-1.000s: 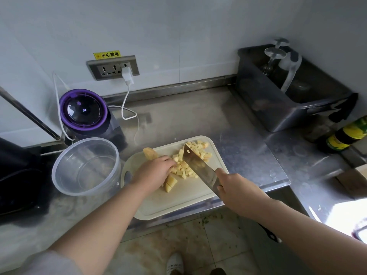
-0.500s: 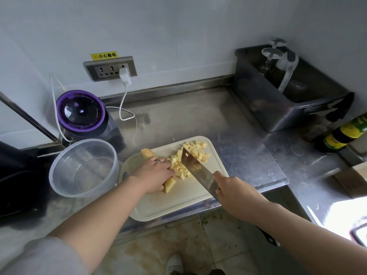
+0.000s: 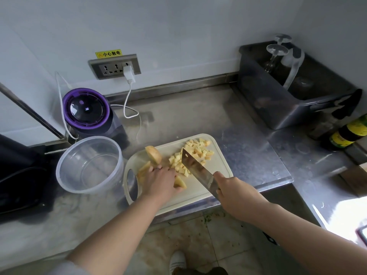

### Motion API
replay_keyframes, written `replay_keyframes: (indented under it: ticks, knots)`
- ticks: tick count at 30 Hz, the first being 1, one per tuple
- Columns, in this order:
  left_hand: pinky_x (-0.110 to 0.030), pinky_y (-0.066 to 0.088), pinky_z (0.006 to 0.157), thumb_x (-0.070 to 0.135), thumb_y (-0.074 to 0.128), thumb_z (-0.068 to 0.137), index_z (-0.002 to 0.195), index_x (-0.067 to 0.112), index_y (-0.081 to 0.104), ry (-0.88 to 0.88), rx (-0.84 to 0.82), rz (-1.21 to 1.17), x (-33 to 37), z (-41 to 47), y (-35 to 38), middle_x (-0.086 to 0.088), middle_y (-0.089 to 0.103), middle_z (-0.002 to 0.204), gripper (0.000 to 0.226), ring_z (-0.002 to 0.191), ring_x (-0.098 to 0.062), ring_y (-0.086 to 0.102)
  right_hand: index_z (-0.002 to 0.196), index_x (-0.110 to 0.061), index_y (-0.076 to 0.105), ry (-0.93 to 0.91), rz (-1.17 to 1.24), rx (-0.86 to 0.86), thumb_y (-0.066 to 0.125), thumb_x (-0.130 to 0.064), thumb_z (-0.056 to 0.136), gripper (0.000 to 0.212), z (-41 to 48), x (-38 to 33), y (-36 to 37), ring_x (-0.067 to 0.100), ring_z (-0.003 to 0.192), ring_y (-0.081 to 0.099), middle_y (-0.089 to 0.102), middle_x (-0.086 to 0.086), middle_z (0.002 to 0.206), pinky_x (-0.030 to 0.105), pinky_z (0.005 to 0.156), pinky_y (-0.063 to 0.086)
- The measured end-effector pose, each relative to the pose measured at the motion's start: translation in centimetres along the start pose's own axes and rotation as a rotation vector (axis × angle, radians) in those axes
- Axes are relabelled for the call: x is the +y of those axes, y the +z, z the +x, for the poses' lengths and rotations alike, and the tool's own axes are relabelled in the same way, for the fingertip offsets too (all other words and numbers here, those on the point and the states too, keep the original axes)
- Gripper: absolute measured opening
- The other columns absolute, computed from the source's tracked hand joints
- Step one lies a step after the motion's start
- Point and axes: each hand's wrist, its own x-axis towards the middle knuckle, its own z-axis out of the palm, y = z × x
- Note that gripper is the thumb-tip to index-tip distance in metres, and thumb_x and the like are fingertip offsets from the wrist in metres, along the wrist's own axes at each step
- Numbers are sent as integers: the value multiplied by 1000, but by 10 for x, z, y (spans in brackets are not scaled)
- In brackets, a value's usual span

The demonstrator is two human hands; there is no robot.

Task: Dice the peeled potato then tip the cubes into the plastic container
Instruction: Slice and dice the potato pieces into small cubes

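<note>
Left hand (image 3: 158,181): sliding back toward the lower left of the cutting board (image 3: 194,195) since the earlier frame, now uncovering a pale wedge at its left side; fingers are curling down over the potato chunks (image 3: 179,183), holding them against the board.
Right hand (image 3: 236,193): staying low and right of centre as before, wrapping tightly round the handle of the knife (image 3: 195,169).
Knife: lying at a slant from the right hand up toward the middle of the frame, its blade running among the cubes just right of the left hand; whether the edge is touching the board I cannot tell.
Potato slab (image 3: 153,154): leaning near the board's upper left corner, just above the left hand's fingers.
Diced cubes (image 3: 198,150): lying heaped on the board's upper right part, with a looser trail running down between the left hand and the blade.
Plastic container (image 3: 59,167): sitting on the desk (image 3: 198,116) just left of the board, clear and round, holding no cubes.
Blender (image 3: 87,109): standing above the container, purple-rimmed.
Charger (image 3: 128,74): sitting plugged into the wall socket (image 3: 107,68) in the upper left.
Grey bin (image 3: 278,108): resting at the upper right.
</note>
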Motion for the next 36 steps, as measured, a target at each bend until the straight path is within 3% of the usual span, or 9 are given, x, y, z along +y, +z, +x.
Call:
replay_keyframes:
  ticks: [3, 9, 13, 17, 22, 25, 32, 36]
  knots:
    - [-36, 31, 99, 58, 53, 86, 123, 35, 55, -80, 45, -69, 3, -10, 5, 9, 62, 122, 43, 118, -19, 52, 128, -17, 31, -7, -2, -35, 40, -9, 100, 31, -2, -3, 3, 22, 71, 63, 58, 4, 89, 35, 67, 58]
    - [-37, 29, 105, 51, 57, 87, 130, 35, 49, -79, 56, -161, -4, -13, 6, 8, 54, 130, 46, 125, -20, 45, 131, -20, 30, -7, -6, -58, 44, -12, 100, 35, -4, -2, 7, 20, 76, 67, 63, 4, 97, 35, 70, 60]
    - [-35, 28, 108, 40, 58, 91, 135, 34, 48, 35, 42, -179, 1, -9, 7, 6, 44, 135, 46, 129, -20, 38, 129, -19, 30, 6, 12, -59, 40, -11, 100, 32, -5, -2, 6, 21, 74, 66, 64, 5, 96, 35, 67, 59]
    - [-34, 27, 107, 33, 56, 93, 127, 31, 56, 151, 28, -83, 5, -1, 3, 3, 42, 129, 34, 124, -21, 34, 129, -17, 30, 21, 11, -43, 40, -10, 99, 32, -5, 1, 5, 20, 69, 63, 59, 2, 86, 35, 63, 57]
    - [-36, 28, 103, 36, 54, 93, 117, 29, 60, 198, 22, 22, 12, 10, -7, 1, 44, 128, 26, 125, -22, 33, 126, -16, 32, 33, 66, -8, 40, -11, 100, 27, -4, 10, 1, 10, 54, 47, 44, -5, 70, 23, 46, 38]
    - [-34, 29, 102, 33, 51, 95, 119, 28, 60, 164, 21, 7, 20, 16, -5, 2, 46, 129, 26, 125, -22, 35, 126, -17, 33, 40, 87, -2, 41, -12, 100, 28, -5, 14, -2, 10, 57, 51, 48, -3, 73, 22, 49, 43]
    - [-31, 41, 96, 32, 61, 89, 125, 28, 55, 55, 117, -217, 29, 20, -5, 7, 52, 128, 36, 114, -19, 52, 129, -17, 33, 58, 78, 4, 41, -12, 101, 29, -8, 22, -6, 6, 55, 46, 49, -3, 81, 19, 45, 34]
    - [-30, 47, 85, 42, 66, 85, 120, 26, 56, -98, 151, -308, 5, -4, -6, 10, 55, 125, 40, 108, -16, 57, 127, -18, 31, 25, 22, -3, 39, -12, 101, 28, -10, 13, 2, 15, 60, 54, 51, -2, 77, 27, 53, 48]
